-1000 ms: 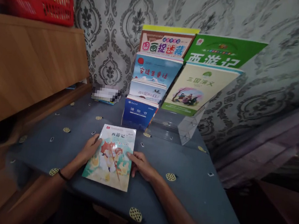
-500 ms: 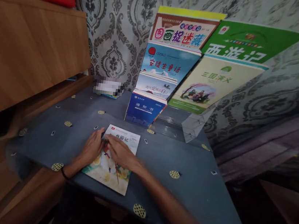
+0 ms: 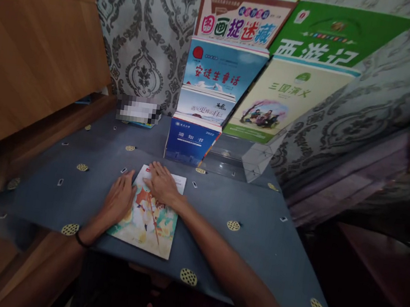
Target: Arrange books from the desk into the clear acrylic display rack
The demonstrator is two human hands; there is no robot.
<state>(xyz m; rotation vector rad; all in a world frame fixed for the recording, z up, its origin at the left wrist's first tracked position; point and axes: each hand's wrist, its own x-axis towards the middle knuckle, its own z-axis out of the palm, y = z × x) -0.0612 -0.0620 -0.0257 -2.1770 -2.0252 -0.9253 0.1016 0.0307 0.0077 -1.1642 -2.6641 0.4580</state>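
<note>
A thin picture book [image 3: 150,224] with a colourful cartoon cover lies flat on the blue-grey tablecloth [image 3: 221,201] in front of me. My left hand [image 3: 118,200] rests flat at the book's left edge, fingers together. My right hand [image 3: 162,183] lies palm down on the top of the cover, fingers spread toward its upper left corner. Neither hand has lifted the book.
A clear tiered stand [image 3: 260,158] at the back holds several upright books [image 3: 223,70] against the patterned wall. A wooden cabinet [image 3: 32,55] stands at the left. A small blurred box [image 3: 137,112] sits near the wall. The table's right edge drops to a dark floor.
My right hand moved from the book's right edge across the cover to its top. The left hand slid slightly along the left edge. The view shifted closer and lower.
</note>
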